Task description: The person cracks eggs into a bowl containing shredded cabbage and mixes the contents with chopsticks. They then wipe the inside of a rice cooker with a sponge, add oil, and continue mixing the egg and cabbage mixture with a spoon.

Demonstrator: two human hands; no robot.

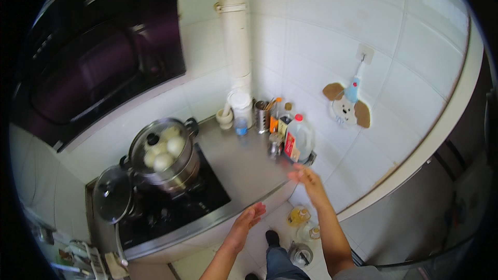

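My left hand (248, 217) hangs in the air off the front edge of the steel counter (249, 163), its fingers loosely apart and nothing in them. Farther right, my right hand (307, 179) is raised near the counter's right end, blurred and holding nothing. It is nearest a large clear plastic jug (300, 136) with a red cap. On the black cooktop (194, 202) stands a steel steamer pot (175, 171). Several pale round items, perhaps buns, (163, 160) show inside it under a glass lid with a black knob (153, 139).
A lidded pan (113, 194) sits left of the pot, below the black range hood (105, 54). Along the back are a mortar (224, 118), a utensil holder (262, 116) and sauce bottles (275, 116). Bottles (298, 216) and a glass jar (300, 254) stand on the floor by my feet.
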